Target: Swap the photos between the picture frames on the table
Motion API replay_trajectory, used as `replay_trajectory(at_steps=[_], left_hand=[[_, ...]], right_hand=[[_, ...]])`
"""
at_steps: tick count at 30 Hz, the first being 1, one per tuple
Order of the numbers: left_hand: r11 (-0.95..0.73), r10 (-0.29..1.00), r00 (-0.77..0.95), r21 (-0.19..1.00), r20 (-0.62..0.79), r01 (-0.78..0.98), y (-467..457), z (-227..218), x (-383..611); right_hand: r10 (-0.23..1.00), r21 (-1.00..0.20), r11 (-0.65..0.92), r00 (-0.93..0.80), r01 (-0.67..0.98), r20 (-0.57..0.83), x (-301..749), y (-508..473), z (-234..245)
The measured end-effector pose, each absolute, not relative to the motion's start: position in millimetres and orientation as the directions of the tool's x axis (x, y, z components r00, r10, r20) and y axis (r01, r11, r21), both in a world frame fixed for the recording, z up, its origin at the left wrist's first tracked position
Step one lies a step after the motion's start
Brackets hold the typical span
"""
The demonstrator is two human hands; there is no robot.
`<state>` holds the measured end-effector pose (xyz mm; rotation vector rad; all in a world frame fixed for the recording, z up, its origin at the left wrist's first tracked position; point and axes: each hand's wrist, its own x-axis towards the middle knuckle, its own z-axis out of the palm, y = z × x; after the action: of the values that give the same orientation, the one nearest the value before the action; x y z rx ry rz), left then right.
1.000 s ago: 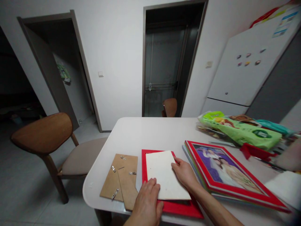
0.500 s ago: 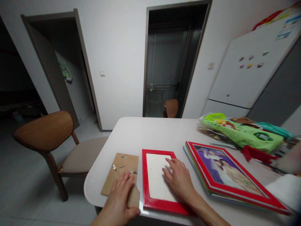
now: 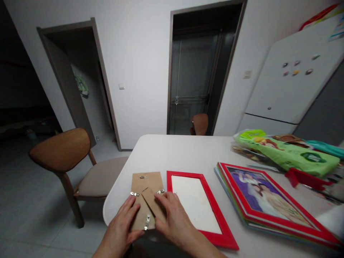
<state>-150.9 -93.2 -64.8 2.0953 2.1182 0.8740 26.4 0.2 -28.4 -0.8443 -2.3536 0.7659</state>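
A brown picture frame backing board (image 3: 146, 177) lies at the table's near left, with metal clips along its edges and a slanted easel leg (image 3: 152, 202) across it. My left hand (image 3: 120, 222) grips its left edge, the thumb by the lower left corner. On the opposite side, my right hand (image 3: 176, 220) holds the right edge, its fingers over part of the leg. Just right of the board lies a red picture frame (image 3: 208, 190) around a white sheet (image 3: 196, 200); my right forearm passes over its lower left corner.
A stack of frames topped by a red-framed photo (image 3: 264, 200) lies on the white table (image 3: 182, 150). Behind it are a green package (image 3: 298, 150) and a red object (image 3: 306, 179). A wooden chair (image 3: 64, 150) stands at left, a fridge (image 3: 282, 89) at right.
My right hand has left the white sheet in the red frame and moved left onto the backing board. The board has turned to stand straighter before me, and both hands now grip it.
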Motion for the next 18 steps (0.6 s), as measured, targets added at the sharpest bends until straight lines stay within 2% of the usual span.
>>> replay_trajectory(at_steps=[3, 8, 13, 18], left_hand=[[-0.142, 0.93, -0.028, 0.429, 0.366, 0.892, -78.2, -51.0, -113.3], [-0.152, 0.981, 0.068, 0.494, 0.183, 0.856, -40.4, -37.6, -48.1], [-0.133, 0.989, 0.084, 0.465, 0.124, 0.875, -17.6, -47.2, -33.8], [-0.108, 0.994, 0.09, 0.42, 0.061, 0.901, -18.8, -46.0, -37.8]], right_hand=[[0.718, -0.652, 0.625, -0.643, 0.429, 0.265, 68.2, 9.2, -19.1], [0.819, -0.605, 0.527, -0.546, 0.596, 0.176, 128.2, 34.3, -33.5], [0.836, -0.554, 0.52, -0.522, 0.651, 0.171, 141.6, 49.6, -55.5], [0.809, -0.438, 0.583, -0.54, 0.684, 0.233, 138.4, 50.6, -65.0]])
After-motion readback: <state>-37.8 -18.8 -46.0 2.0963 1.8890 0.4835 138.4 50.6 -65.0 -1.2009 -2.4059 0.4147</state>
